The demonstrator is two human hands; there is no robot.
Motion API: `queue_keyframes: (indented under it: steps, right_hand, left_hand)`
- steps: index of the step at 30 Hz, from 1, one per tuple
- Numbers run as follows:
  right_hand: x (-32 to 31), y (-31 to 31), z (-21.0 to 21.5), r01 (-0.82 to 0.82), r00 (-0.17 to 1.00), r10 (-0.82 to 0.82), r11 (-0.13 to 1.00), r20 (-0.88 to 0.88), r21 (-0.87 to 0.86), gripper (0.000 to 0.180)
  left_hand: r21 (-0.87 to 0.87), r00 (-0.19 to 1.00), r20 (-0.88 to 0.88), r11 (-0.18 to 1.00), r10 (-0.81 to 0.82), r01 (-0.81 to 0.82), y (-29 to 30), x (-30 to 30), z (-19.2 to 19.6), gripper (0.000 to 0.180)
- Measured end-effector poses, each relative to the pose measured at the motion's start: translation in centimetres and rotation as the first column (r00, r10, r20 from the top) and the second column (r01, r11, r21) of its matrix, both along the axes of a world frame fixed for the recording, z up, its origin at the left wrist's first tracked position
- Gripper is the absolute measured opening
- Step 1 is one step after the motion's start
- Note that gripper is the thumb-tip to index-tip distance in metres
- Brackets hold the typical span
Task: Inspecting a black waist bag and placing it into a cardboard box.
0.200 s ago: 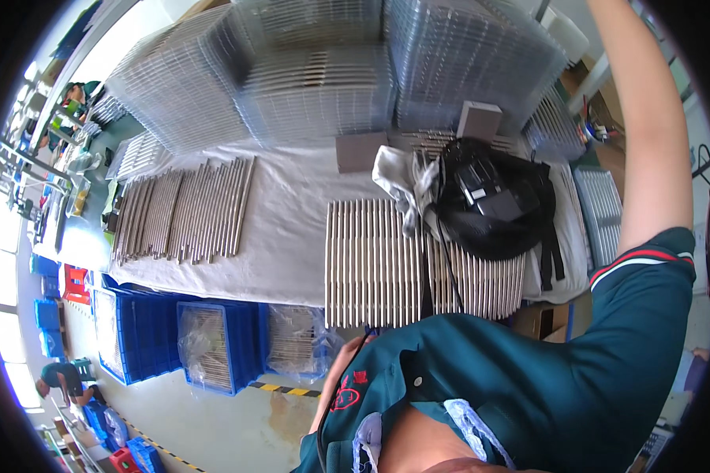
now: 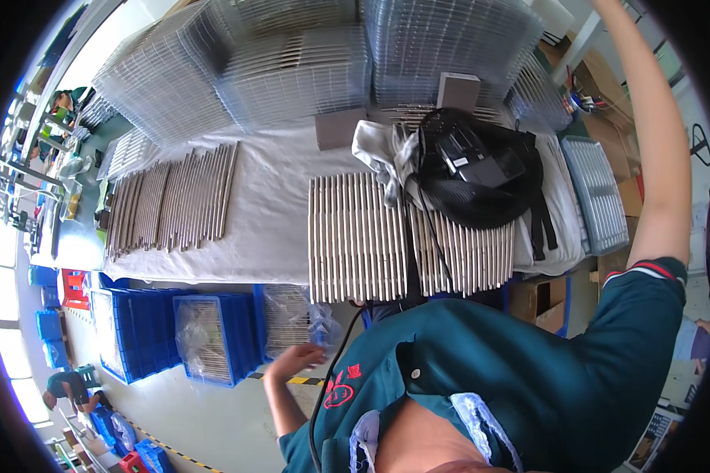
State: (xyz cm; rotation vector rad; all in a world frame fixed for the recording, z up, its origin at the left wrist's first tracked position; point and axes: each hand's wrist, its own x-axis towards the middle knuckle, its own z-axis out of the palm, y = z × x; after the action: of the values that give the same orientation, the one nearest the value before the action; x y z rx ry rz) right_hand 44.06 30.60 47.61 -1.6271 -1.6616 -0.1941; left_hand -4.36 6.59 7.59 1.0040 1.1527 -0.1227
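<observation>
— Reporting on the hands first. Left hand (image 2: 296, 360): low beside the body, below the table edge, fingers loosely spread, holding nothing, somewhat blurred. Nearest to a clear plastic bag (image 2: 292, 315) of ribbed parts standing in a blue crate (image 2: 213, 335) on the floor; contact with the bag not determinable.

— And the right?

— Right arm (image 2: 655, 158) raised straight up along the right edge, reaching past the top of the frame. Hand itself out of view; grip state impossible to tell.

— Table contents?

— White-covered table (image 2: 268, 213). At centre, two trays of pale metal rods (image 2: 359, 236) laid side by side, close to the near edge. Partly over the right one, a black backpack (image 2: 481, 169) with a grey cloth (image 2: 383, 154) bunched just beside it. To the left, well apart, loose rods (image 2: 170, 205) fanned in a row. Behind, tall stacks of clear ribbed trays (image 2: 292, 71) along the far edge, with two small grey boxes (image 2: 457, 91) in front.

— Surroundings?

— More blue crates on the floor at left; other people at the far left, apart from the bench.
</observation>
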Motion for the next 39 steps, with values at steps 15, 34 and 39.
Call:
queue_keyframes:
  steps: [15, 34, 39]
  right_hand:
    - [12.6, -8.9, -26.6, -0.035, 0.958, 0.182, 0.842, 0.222, -0.538, 0.024]
    - [11.8, -8.2, -28.3, -0.036, 0.999, 0.039, 0.953, 0.005, -0.3, 0.016]
    - [11.0, -10.1, -27.5, -0.241, 0.955, 0.239, 0.971, 0.176, -0.011, 0.034]
  left_hand:
    - [0.975, 0.984, 0.001, 0.218, -0.179, 0.038, 15.5, 18.8, 20.0, 0.024]
    - [0.911, 0.954, -0.259, -0.29, 0.149, 0.293, 25.2, 35.9, 11.7, 0.013]
    - [0.908, 0.952, -0.301, -0.289, 0.05, 0.302, 24.7, 35.7, 11.5, 0.014]
